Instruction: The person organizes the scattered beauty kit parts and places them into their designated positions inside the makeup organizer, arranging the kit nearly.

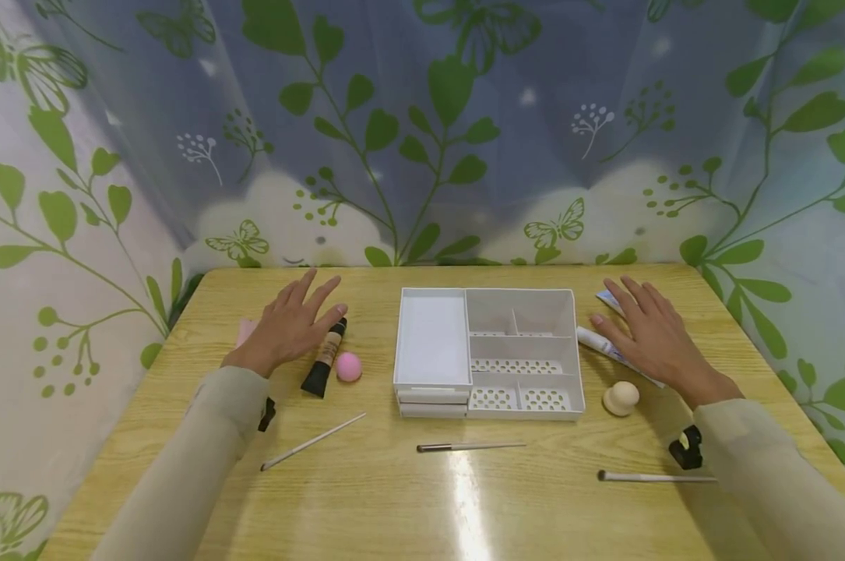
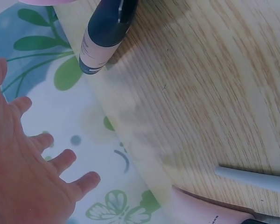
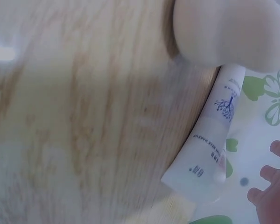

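My left hand (image 1: 289,323) is spread, palm down, above the left side of the table, holding nothing. Close to its thumb lies a black and beige cosmetic tube (image 1: 327,354), beside a round pink makeup sponge (image 1: 348,367). A pink tube (image 2: 207,210), partly hidden by that hand in the head view, shows in the left wrist view. On the right, my other hand (image 1: 649,331) hovers with fingers extended over a white tube (image 1: 600,341) and a bluish tube (image 1: 608,301). Below these stands a beige makeup sponge (image 1: 621,398). Between the hands sits a white organizer (image 1: 432,335) with several compartments.
Three makeup brushes lie nearer to me: a left brush (image 1: 313,442), a middle brush (image 1: 471,446) and a right brush (image 1: 656,477). A leaf-patterned curtain (image 1: 422,202) hangs behind and around the wooden table (image 1: 366,499).
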Demonstrator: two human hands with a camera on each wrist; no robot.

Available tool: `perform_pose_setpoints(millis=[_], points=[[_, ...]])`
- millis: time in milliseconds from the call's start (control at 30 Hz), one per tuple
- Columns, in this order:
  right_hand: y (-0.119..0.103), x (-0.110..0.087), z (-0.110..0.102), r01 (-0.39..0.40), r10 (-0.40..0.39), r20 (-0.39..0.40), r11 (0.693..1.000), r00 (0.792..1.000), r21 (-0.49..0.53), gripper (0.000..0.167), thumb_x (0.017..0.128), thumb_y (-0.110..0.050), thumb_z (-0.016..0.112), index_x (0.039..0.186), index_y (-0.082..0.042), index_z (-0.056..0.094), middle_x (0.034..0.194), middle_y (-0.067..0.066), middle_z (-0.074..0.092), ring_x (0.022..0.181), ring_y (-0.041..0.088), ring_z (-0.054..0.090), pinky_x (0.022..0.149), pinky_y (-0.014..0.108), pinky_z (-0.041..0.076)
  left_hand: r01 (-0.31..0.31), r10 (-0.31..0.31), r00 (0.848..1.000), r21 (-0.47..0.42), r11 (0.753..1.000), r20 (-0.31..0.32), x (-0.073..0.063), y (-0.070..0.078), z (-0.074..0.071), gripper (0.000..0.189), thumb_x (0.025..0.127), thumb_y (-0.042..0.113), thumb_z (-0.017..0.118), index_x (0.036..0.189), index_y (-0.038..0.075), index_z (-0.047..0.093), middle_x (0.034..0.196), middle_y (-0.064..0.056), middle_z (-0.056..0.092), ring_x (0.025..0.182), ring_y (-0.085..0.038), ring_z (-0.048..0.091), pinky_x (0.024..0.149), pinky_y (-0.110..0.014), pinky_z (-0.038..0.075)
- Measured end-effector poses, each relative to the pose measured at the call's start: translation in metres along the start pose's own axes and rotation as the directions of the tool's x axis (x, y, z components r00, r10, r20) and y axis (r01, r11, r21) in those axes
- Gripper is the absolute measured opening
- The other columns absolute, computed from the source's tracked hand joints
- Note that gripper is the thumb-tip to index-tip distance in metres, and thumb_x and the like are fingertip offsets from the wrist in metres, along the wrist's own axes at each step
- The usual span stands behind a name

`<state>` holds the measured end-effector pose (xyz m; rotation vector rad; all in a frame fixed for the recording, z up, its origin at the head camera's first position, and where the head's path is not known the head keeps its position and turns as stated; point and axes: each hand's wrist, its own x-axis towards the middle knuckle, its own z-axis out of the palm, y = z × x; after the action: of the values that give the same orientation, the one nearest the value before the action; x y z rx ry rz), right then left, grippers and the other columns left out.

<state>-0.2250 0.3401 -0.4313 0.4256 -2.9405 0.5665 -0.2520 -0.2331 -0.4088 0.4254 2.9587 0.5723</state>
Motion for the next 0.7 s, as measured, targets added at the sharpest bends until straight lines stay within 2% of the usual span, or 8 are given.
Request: perform_pose_setpoints(millis=[367,700], points=[[-0.012,0.003,-0.002,0.051,-0.051,-0.021,0.999,0.998,-0.009,0.077,0.114,-0.047,0.053,0.172,-0.004,0.027,0.174,0.036,0.024,0.158,0.063,0.021,0.126,0.079,0.018,-0.042,0.043,0.999,-0.044,0.998,0.023,-0.005,0.0,-0.003,0.073,0.115,0.061,0.035,0.177,0.027,0.017,0.184,-0.017,0.002,0.166,-0.055,0.01,0.122,-0.085,0.019],[-0.02,0.006,-0.004,0.067,-0.066,-0.023,0.997,0.998,0.033,0.078,0.114,-0.046,0.055,0.173,-0.006,0.025,0.176,0.033,0.021,0.161,0.061,0.017,0.128,0.077,0.017,-0.089,0.089,0.996,-0.092,0.992,-0.003,-0.009,-0.002,-0.001,0.072,0.116,0.056,0.043,0.176,0.024,0.02,0.183,-0.019,0.013,0.166,-0.051,0.015,0.126,-0.079,0.021]])
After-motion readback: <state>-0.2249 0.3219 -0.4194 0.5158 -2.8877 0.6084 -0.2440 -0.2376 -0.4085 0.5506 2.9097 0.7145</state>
